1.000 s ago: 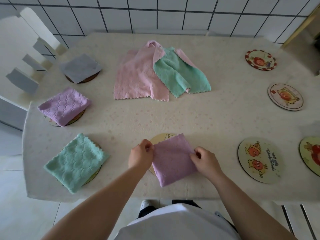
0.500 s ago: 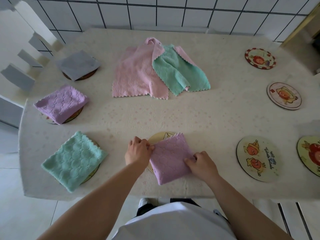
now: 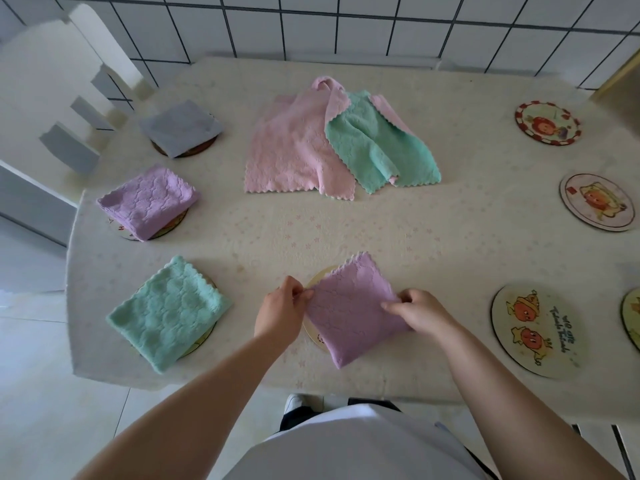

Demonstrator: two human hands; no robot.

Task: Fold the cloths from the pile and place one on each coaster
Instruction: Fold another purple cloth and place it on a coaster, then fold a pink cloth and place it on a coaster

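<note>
A folded purple cloth lies over a round coaster at the table's near edge. My left hand pinches its left corner and my right hand pinches its right corner. The pile at the back middle holds a pink cloth and a green cloth, both unfolded. On the left, a folded green cloth, a folded purple cloth and a folded grey cloth each cover a coaster. Bare coasters lie on the right.
Another coaster is cut off by the right frame edge. A white chair stands at the table's left. A tiled wall runs behind the table, whose near edge is just below my hands.
Both hands have kept hold of the purple cloth's corners and shifted it slightly over the coaster. The rest of the table is unchanged.
</note>
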